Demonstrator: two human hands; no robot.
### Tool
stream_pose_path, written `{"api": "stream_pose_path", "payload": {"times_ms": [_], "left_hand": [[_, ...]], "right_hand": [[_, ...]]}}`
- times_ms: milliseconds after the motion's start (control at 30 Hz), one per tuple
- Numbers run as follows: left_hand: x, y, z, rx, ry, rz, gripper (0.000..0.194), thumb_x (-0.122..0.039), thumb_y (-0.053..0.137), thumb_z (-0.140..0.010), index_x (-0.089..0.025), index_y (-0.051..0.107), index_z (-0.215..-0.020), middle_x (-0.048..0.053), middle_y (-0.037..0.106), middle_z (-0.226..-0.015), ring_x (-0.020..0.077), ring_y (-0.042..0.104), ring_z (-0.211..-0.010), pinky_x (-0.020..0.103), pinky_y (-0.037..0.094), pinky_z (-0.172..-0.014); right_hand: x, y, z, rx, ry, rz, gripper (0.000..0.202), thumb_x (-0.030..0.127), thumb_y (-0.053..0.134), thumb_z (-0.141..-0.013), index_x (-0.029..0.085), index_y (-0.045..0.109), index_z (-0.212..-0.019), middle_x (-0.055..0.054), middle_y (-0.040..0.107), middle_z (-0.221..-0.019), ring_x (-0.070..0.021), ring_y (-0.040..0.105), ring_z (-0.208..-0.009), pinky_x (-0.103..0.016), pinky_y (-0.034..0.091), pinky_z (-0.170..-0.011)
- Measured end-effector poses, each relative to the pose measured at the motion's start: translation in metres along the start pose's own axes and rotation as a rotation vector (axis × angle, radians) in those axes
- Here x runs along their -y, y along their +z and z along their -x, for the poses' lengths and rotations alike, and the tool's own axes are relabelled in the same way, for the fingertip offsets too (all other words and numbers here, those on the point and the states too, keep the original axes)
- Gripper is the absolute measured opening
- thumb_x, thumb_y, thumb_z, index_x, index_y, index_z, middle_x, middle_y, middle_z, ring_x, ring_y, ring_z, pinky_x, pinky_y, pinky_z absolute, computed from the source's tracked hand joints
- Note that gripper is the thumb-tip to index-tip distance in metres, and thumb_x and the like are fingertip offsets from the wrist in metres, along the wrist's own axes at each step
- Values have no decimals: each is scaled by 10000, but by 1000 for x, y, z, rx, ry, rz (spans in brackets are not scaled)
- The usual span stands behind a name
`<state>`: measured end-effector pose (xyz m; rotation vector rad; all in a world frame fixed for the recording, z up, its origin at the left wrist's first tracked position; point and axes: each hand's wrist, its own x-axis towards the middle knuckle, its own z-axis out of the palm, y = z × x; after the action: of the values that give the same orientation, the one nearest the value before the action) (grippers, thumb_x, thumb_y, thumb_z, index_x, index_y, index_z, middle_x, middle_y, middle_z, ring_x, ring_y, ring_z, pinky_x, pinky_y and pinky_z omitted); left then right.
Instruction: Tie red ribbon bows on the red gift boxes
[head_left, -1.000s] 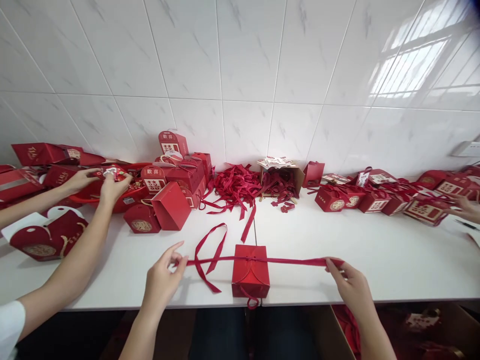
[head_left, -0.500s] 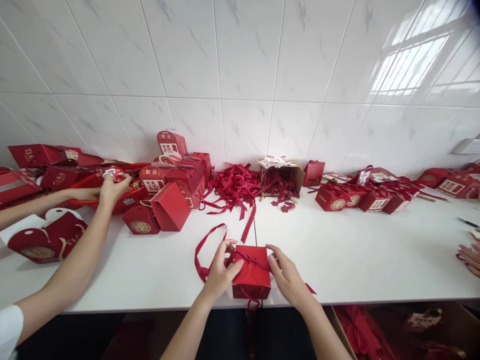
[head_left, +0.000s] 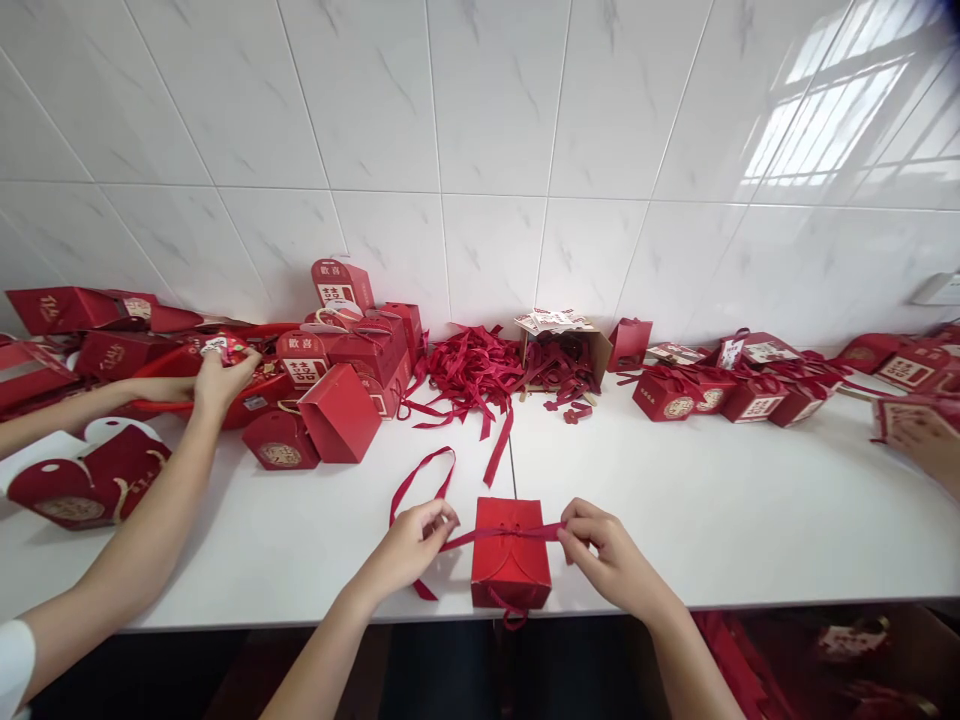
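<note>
A red box sits near the front edge of the white table, with a dark red ribbon tied across its top. To its left, my left hand pinches one side of the ribbon. On the right, my right hand is closed on the other end, so the ribbon is stretched between them. Neither hand touches the box. A long ribbon tail loops on the table behind my left hand. At the box's front hangs a small dark red cord loop.
A ribbon pile and an open carton stand by the wall. Red boxes are stacked left, more boxes right. Another person's arms reach over a red basket at left. A person's hand holds a red item at far right.
My hands have left the box's sides and moved apart, pulling the ribbon out straight. The box sits slightly farther right and nearer. At far right, a person's hand now holds a red item.
</note>
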<state>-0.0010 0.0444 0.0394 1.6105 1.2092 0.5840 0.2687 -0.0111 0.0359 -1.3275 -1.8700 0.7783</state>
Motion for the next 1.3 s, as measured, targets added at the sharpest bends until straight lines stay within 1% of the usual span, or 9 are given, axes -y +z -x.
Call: {"api": "stream_pose_path", "payload": {"times_ms": [133, 233, 333, 400, 500, 600, 800, 967, 1300], "left_hand": [[-4, -5, -7, 372, -88, 37, 188, -332, 696, -623, -148, 658, -621, -8, 575, -567, 117, 488, -541, 221, 366, -507], [-9, -1, -11, 472, -63, 139, 319, -450, 691, -636, -132, 682, -626, -22, 506, -467, 74, 389, -433, 201, 288, -427], [-18, 8, -7, 368, -6, 264, 478, -582, 528, -770, -132, 690, -764, -44, 446, -508, 38, 254, -414, 198, 243, -421], [-27, 16, -1, 222, 44, 277, 433, -535, 521, -819, -139, 697, -840, -42, 447, -576, 41, 278, -450, 199, 298, -460], [-37, 31, 8, 8, 169, 139, 309, -420, 547, -853, -167, 718, -906, -3, 510, -705, 90, 459, -606, 215, 420, -591], [-37, 45, 12, -102, 319, -24, 278, -327, 473, -902, -197, 706, -982, 37, 566, -855, 137, 561, -771, 238, 485, -692], [-21, 62, 10, -330, 522, -401, 296, -147, 402, -906, -200, 660, -1042, 48, 584, -903, 114, 597, -692, 224, 509, -635], [-16, 66, 8, -389, 585, -536, 352, -79, 381, -885, -207, 636, -1092, 48, 585, -899, 111, 594, -661, 216, 508, -578], [-12, 68, 15, -374, 623, -423, 303, -121, 413, -915, -202, 629, -1110, 53, 570, -918, 125, 615, -766, 229, 540, -661]], "right_hand": [[0, 6, 1, -118, 46, 206, 301, 228, 442, -876, 177, 577, -612, -50, 545, -864, -92, 442, -511, -289, 403, -543], [-5, 20, -4, -348, 48, 201, 264, 236, 512, -841, 179, 622, -608, -52, 546, -793, -111, 467, -521, -288, 405, -517], [-2, 29, -8, -510, 19, 110, 253, 239, 559, -810, 185, 626, -571, -50, 546, -752, -133, 499, -572, -271, 395, -488], [5, 31, -8, -520, -12, 47, 219, 237, 574, -801, 192, 658, -604, -46, 545, -743, -141, 511, -602, -267, 406, -503], [18, 33, -9, -430, -40, -83, 170, 254, 594, -799, 208, 709, -683, -40, 552, -744, -148, 533, -641, -267, 433, -548], [28, 37, -14, -301, 17, -258, 173, 289, 613, -794, 213, 725, -688, -37, 566, -744, -143, 536, -639, -264, 436, -556], [33, 41, -20, -194, 166, -401, 104, 259, 660, -739, 232, 746, -685, -20, 567, -758, -138, 538, -673, -260, 440, -605], [35, 41, -21, -184, 182, -409, 95, 247, 662, -724, 219, 736, -671, -14, 567, -754, -135, 536, -675, -261, 440, -620], [34, 27, -26, 10, 129, -309, 97, 134, 583, -688, 175, 612, -604, -4, 522, -809, -112, 509, -695, -244, 411, -621]]}}
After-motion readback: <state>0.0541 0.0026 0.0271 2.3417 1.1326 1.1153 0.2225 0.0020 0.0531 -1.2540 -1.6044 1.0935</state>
